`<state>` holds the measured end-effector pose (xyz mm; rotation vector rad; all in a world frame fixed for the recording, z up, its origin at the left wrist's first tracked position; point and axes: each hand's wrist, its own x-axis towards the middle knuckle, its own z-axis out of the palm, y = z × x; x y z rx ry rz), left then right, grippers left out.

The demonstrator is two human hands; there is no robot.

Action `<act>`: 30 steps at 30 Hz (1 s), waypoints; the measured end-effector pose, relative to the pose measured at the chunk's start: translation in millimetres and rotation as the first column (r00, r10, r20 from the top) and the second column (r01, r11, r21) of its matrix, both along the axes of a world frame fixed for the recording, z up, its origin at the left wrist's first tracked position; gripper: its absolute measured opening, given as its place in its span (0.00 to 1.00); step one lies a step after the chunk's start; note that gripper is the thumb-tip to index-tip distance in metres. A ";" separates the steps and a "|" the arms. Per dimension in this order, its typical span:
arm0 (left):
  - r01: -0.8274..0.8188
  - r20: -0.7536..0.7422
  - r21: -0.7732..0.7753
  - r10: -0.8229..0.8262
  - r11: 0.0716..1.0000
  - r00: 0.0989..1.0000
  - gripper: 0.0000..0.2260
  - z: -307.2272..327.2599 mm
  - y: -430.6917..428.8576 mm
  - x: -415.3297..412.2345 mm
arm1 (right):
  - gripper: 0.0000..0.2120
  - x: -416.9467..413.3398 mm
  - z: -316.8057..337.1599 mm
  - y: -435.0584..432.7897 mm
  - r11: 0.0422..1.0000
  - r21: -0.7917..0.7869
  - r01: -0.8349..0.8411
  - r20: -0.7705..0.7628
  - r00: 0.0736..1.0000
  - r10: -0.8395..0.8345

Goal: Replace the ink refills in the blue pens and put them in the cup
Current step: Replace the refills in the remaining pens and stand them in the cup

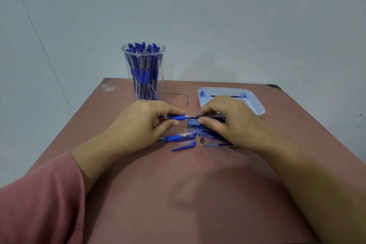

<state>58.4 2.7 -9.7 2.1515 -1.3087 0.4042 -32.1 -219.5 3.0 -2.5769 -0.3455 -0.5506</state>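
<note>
My left hand (pixel 138 125) grips a blue pen barrel (pixel 177 118) by its rubber grip, its open end pointing right. My right hand (pixel 227 123) pinches a thin ink refill (pixel 193 118) at the barrel's mouth. Under my right hand lies a pile of several loose refills (pixel 200 131). A capped blue pen (pixel 176 137), a loose blue cap (pixel 184 145) and a small metal tip (pixel 202 140) lie on the table in front of my hands. A clear cup (pixel 143 71) packed with several blue pens stands behind my left hand.
A white plastic tray (pixel 255 103) stained with blue ink sits at the back right, with a refill inside. The brown table (pixel 178 194) ends near the grey wall at the back. My pink sleeve (pixel 39 200) fills the lower left.
</note>
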 end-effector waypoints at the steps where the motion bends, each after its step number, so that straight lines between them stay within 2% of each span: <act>1: 0.002 -0.004 -0.003 -0.002 1.000 1.000 0.11 -0.1 -0.2 -0.3 | 0.05 0.0 0.0 2.6 1.000 0.012 -0.013 -0.006 1.000 0.013; 4: -0.011 -0.019 -0.018 0.011 1.000 1.000 0.11 -0.3 0.6 1.6 | 0.11 -3.5 2.6 -2.2 0.999 0.045 -0.005 -0.006 1.000 0.006; 8: -0.028 -0.020 -0.030 0.028 0.999 0.999 0.11 -0.2 1.7 2.9 | 0.07 -7.1 4.1 -11.8 0.994 0.102 0.050 -0.009 0.999 -0.049; 11: -0.013 -0.024 -0.019 0.012 1.000 1.000 0.11 -0.2 0.7 1.1 | 0.05 -3.8 1.4 -1.3 0.993 0.116 0.013 -0.040 0.999 -0.009; 15: -0.018 -0.046 -0.030 0.017 0.999 0.999 0.11 -0.5 0.8 2.5 | 0.12 -4.7 2.6 -0.3 0.988 0.157 -0.004 -0.042 0.999 0.011; 17: -0.026 -0.048 -0.039 0.024 0.999 0.999 0.11 -0.7 0.9 3.0 | 0.10 -6.0 3.3 -4.8 0.983 0.180 0.028 -0.030 0.999 -0.023; 25: -0.010 -0.050 -0.027 0.009 1.000 0.999 0.11 -1.0 1.2 2.8 | 0.10 -3.6 2.1 0.5 0.990 0.143 0.001 -0.110 0.994 0.015; 30: -0.039 -0.068 -0.018 0.038 0.999 0.997 0.12 -0.1 2.3 4.7 | 0.10 -8.9 5.6 -10.3 0.999 -0.037 0.020 -0.222 0.975 -0.028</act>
